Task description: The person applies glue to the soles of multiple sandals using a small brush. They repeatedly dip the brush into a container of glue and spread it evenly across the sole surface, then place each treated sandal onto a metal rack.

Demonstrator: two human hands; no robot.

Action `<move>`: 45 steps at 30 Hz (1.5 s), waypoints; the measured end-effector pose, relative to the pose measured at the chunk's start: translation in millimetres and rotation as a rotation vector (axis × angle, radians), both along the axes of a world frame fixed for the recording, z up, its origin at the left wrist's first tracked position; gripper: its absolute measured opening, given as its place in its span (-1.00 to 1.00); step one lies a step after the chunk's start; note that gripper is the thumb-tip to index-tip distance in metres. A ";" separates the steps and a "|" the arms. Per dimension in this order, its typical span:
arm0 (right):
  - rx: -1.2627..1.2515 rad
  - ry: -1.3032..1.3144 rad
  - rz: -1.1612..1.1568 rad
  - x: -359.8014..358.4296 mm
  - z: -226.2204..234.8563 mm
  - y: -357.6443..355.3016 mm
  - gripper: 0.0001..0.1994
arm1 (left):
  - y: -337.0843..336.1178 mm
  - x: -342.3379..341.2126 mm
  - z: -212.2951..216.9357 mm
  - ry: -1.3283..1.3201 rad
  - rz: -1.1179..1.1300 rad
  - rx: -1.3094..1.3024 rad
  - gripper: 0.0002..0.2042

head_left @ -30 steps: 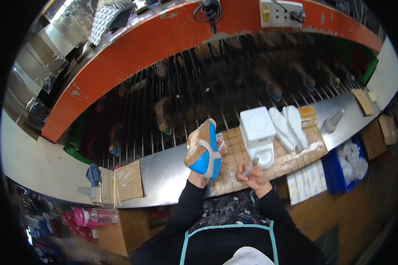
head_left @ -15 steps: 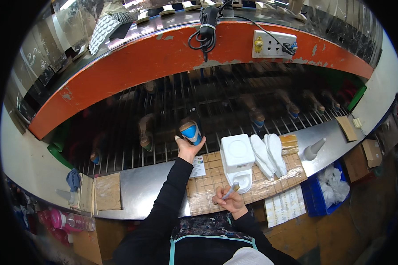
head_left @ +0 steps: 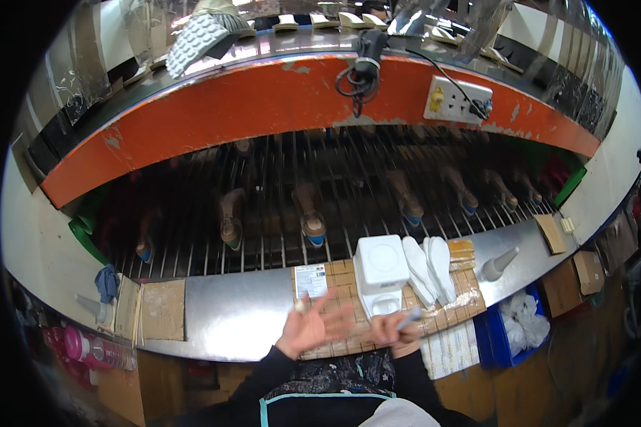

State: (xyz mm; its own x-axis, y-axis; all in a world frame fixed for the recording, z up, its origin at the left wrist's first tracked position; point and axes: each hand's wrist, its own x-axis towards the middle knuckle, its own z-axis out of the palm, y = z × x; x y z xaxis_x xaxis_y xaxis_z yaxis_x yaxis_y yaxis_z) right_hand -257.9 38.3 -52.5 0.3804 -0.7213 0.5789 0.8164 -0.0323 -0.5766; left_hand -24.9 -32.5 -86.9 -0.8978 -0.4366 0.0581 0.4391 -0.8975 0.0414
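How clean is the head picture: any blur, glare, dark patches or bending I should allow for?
Head view: motion blur softens the left hand's fingers and smears the right hand with its brush; glare whitens the metal ledge; deep shadow dulls the rod rack; fisheye distortion bows the orange beam; the corners are black.

Worktop (head_left: 224, 306) in front of the person; behind it, a rod rack (head_left: 273, 242) bearing a row of shoes (head_left: 313, 231), with a panel (head_left: 192, 114) beyond. On the worktop, left to right: cardboard piece (head_left: 164, 311), mat (head_left: 342, 276), cone (head_left: 501, 263), cardboard strip (head_left: 550, 233). On the mat: container (head_left: 381, 262), with insoles (head_left: 440, 267) just right. Left hand (head_left: 313, 327) above the mat's left part; right hand (head_left: 395, 331), with brush (head_left: 409, 318), nearer the person than the container.
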 end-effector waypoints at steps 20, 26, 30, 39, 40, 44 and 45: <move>-0.835 2.526 -1.346 -278.4 -110.9 -363.2 -0.54 | 35.1 -0.9 -32.2 -0.227 -0.094 -0.173 -0.42; -0.632 2.131 -1.464 -142.0 -57.4 -302.3 -0.52 | 38.8 -2.4 -43.3 -0.005 -0.071 -0.186 -0.47; -0.616 1.883 -1.413 -64.2 -36.4 -260.6 -0.50 | 40.2 -4.2 -49.7 0.062 -0.085 -0.196 -0.45; -0.568 1.628 -1.192 28.5 -17.3 -174.1 -0.47 | 44.5 -9.0 -49.3 0.113 -0.091 -0.247 -0.43; -0.549 1.610 -1.168 33.0 -16.0 -165.5 -0.46 | 44.1 -10.7 -49.4 0.126 -0.104 -0.244 -0.42; -0.463 1.558 -1.100 44.1 -11.0 -134.7 -0.44 | 35.5 -16.1 -49.8 0.189 -0.172 -0.243 -0.41; -0.441 1.547 -1.089 45.0 -9.5 -127.6 -0.44 | 32.2 -18.5 -48.6 0.210 -0.191 -0.244 -0.41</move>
State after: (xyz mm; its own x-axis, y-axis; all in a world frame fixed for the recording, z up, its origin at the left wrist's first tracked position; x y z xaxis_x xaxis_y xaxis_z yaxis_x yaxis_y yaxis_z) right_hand -212.9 -89.3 -61.9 0.2194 -0.8839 0.4130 -0.7763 -0.4146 -0.4749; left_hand -43.4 -0.4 -135.6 -0.9192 -0.2129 0.3313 0.2864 -0.9388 0.1912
